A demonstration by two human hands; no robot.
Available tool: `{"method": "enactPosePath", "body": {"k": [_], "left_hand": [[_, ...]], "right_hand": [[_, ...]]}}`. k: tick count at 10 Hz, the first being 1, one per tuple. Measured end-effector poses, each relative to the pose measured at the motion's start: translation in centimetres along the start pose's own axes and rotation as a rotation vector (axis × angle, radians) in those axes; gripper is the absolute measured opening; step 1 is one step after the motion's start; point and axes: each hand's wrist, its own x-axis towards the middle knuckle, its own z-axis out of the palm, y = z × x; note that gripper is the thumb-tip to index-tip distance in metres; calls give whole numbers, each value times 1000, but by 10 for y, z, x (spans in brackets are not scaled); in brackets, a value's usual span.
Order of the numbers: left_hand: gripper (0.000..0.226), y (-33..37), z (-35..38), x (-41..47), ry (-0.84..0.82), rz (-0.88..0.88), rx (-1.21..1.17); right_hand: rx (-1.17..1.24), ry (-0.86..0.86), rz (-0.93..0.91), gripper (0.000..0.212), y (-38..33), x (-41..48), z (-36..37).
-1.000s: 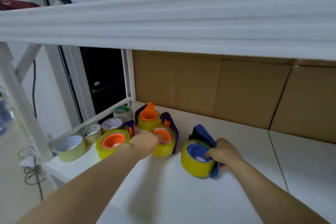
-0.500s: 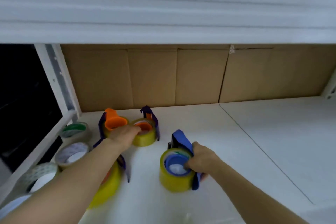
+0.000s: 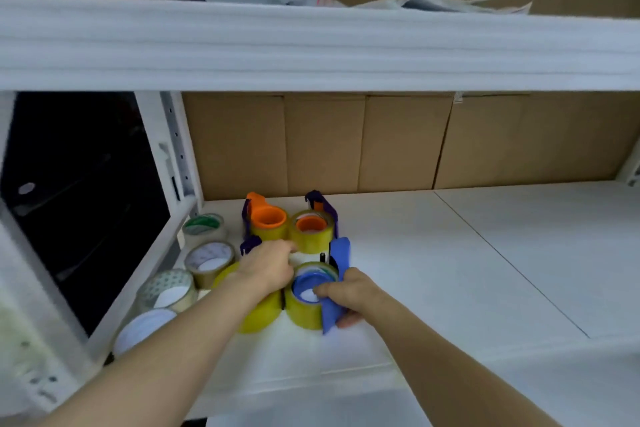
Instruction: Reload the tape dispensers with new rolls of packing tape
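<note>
gripping a blue dispenser (image 3: 338,251), the right hand (image 3: 349,292)

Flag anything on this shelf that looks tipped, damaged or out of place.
Nothing stands out. The loose rolls lie flat along the left edge, the orange dispensers stand loaded at the back, and the right hand grips the blue dispenser.

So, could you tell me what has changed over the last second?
The right hand slid the blue dispenser left, up against the near yellow roll. The left hand drew back from the rear dispensers to that roll. The right grip on the blue dispenser is unchanged; the spare rolls stayed put.
</note>
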Motion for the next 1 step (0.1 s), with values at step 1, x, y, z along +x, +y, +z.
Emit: {"method": "enactPosePath", "body": {"k": [1], "left_hand": [[47,3,-6,-19,48,12,-13]], "right_hand": [[-58,-27,-15,51,1,-13,-11]]}}
